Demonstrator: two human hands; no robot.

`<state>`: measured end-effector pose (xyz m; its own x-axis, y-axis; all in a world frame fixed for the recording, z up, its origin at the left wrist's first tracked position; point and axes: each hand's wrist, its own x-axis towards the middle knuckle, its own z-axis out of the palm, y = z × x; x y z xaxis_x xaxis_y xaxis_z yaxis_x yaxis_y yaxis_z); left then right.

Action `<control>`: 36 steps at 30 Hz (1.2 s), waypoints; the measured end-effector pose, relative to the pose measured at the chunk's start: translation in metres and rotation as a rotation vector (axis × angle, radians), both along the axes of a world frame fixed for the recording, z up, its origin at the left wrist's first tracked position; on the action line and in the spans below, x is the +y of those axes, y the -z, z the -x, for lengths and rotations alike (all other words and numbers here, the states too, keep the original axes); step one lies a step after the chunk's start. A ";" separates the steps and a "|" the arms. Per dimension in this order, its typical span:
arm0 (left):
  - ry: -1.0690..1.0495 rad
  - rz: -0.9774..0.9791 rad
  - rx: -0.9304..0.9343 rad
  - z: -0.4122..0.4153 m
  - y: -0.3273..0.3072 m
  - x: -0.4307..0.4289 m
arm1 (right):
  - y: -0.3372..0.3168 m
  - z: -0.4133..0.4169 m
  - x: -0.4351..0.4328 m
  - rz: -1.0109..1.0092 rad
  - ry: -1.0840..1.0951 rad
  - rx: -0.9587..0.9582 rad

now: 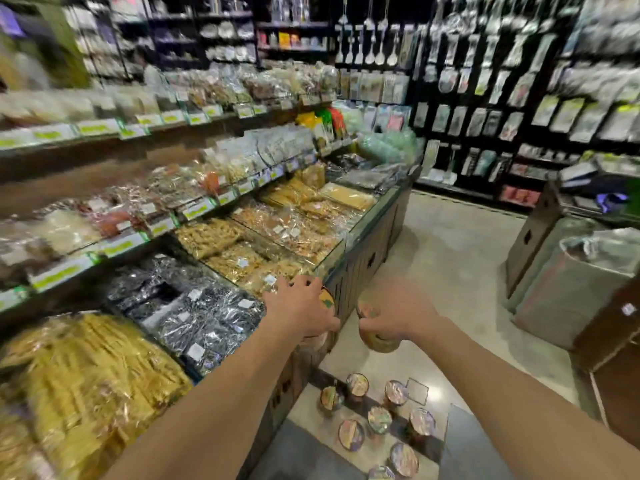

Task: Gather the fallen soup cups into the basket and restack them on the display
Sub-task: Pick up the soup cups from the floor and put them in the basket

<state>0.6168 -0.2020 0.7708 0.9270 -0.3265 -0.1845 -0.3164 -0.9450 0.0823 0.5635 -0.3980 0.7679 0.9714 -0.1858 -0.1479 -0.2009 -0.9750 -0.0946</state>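
My left hand grips a soup cup at the front corner of the display counter; only the cup's printed lid edge shows past my fingers. My right hand holds a second soup cup tilted in the air just right of that corner, its rounded base pointing down. Several more soup cups with foil lids stand or lie on the floor below my arms, near the counter's foot. No basket is visible in this blurred view.
The counter and shelves to the left are packed with bagged dried foods. A metal-lined bin and a wooden stand sit to the right. A black rack of hanging utensils fills the back wall across the pale floor.
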 end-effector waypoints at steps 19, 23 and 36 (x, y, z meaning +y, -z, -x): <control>-0.604 0.012 -0.034 0.147 -0.040 0.085 | -0.024 0.026 0.088 -0.036 -0.637 0.074; -0.762 0.001 -0.036 0.207 -0.036 0.134 | -0.020 0.054 0.149 -0.035 -0.798 0.082; -1.206 0.060 0.043 0.457 -0.010 0.275 | 0.001 0.231 0.344 0.003 -1.212 0.140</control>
<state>0.1598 0.0726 0.7810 0.6350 0.7354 -0.2365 0.7705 -0.6250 0.1252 0.3327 -0.0540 0.7673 0.4919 0.8290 -0.2660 0.8305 -0.5385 -0.1422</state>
